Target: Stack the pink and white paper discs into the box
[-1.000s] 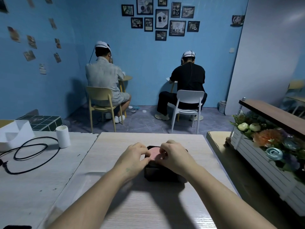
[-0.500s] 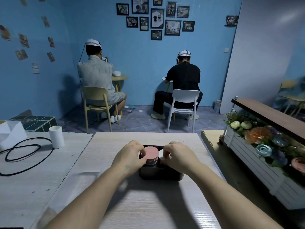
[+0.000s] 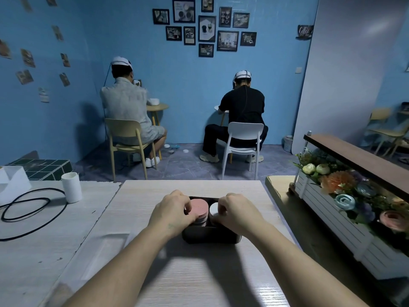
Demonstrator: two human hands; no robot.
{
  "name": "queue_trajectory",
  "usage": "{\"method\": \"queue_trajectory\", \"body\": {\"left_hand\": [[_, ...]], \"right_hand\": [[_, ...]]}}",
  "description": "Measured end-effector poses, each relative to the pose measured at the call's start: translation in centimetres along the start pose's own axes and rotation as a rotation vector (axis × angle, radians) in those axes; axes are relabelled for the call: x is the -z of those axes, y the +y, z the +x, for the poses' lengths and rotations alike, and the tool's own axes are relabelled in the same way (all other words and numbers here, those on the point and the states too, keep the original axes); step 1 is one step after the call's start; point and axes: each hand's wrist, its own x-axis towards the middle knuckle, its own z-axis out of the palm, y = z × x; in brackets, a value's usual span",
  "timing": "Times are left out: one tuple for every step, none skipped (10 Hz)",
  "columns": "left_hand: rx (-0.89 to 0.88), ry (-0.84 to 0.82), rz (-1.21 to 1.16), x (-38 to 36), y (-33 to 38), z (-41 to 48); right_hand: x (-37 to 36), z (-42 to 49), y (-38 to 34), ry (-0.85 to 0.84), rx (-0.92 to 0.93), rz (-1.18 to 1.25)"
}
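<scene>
Pink paper discs point(image 3: 199, 209) stand as a tall stack above the rim of the dark box point(image 3: 210, 237), low in the middle of the frame; they may slide or fan out, I think, if the left grip point(image 3: 172, 212), curled around them, presses unevenly. White discs point(image 3: 213, 207) sit just beside, lower, pinched by the right grip point(image 3: 238, 212). Both stacks look thin and light. The box rests on the pale surface point(image 3: 199, 273).

"Coffee" in pale script on dark wall sign point(image 3: 304, 32), lettering in framed pictures point(image 3: 206, 28) too small to read
</scene>
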Motion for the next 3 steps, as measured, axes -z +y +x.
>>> {"method": "queue_trajectory", "body": {"left_hand": [[-0.025, 0.03, 0.012, 0.11, 0.32, 0.0], [-0.06, 0.042, -0.053, 0.04, 0.79, 0.2], [-0.085, 0.012, -0.098, -0.08, 0.96, -0.43]], "right_hand": [[0.31, -0.28, -0.4, 0.045, 0.023, 0.041], [0.61, -0.26, -0.86, 0.091, 0.079, 0.083], [0.71, -0.76, -1.09, 0.093, 0.095, 0.163]]}}
